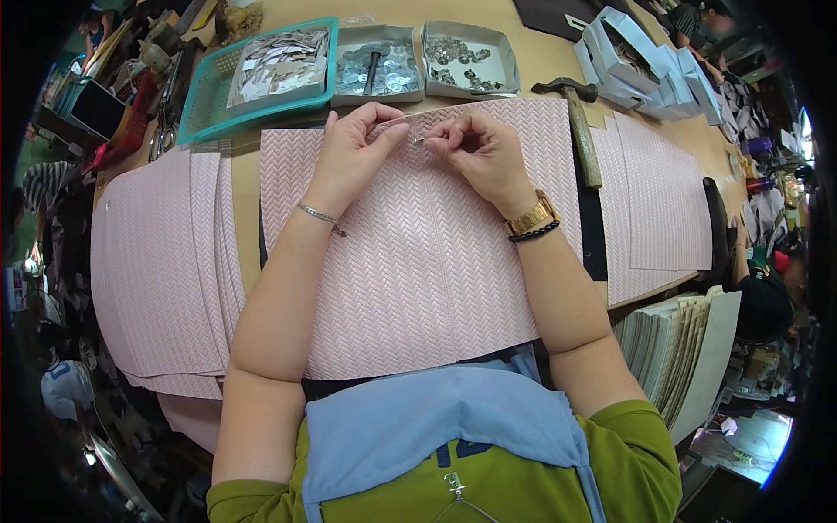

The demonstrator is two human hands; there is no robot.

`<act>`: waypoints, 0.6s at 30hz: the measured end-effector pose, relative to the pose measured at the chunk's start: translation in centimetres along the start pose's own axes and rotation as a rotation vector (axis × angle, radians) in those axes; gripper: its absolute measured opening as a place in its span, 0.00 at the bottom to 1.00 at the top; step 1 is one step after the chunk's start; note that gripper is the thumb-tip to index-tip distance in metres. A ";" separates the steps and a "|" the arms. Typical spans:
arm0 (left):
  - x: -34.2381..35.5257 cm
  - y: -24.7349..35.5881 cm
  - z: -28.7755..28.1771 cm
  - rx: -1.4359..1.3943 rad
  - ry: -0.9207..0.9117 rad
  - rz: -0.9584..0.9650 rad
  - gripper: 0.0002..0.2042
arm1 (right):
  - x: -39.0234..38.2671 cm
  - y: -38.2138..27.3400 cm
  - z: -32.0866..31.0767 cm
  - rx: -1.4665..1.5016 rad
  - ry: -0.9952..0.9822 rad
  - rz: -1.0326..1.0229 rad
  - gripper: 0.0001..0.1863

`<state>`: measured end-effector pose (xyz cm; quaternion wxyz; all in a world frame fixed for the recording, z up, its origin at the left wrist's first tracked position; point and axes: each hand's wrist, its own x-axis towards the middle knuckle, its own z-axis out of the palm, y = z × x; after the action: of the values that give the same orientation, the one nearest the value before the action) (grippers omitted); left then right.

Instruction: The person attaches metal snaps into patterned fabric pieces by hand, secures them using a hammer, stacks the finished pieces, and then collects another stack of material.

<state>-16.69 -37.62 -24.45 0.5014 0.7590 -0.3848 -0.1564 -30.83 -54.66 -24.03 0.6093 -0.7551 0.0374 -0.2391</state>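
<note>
My right hand (481, 159) pinched a small, silvery metal piece (419, 140) between nearly closed fingertips, over the upper part of the pale-pink, herringbone-textured sheet (392, 261) before me. My left hand (350, 157) curled at its top edge; whether those fingers gripped it, I couldn't tell.

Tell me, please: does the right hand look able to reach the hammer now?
Probably yes: the hammer lies uncovered, right of the right hand, though that hand pinches a small shiny piece.
</note>
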 end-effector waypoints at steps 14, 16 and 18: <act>-0.8 1.7 -0.3 0.008 -0.019 0.037 0.15 | 0.1 1.0 0.1 0.051 0.017 -0.001 0.12; -0.9 2.1 -0.3 0.048 -0.025 0.027 0.14 | 0.1 1.0 -0.2 0.023 0.019 -0.042 0.11; -1.0 2.3 -0.3 0.088 -0.030 0.016 0.13 | 0.1 0.1 -0.5 -0.192 -0.051 -0.005 0.11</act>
<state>-18.13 -37.15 -22.45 0.4629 0.7748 -0.4047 -0.1466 -30.89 -55.13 -24.02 0.5340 -0.8161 0.0427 -0.2170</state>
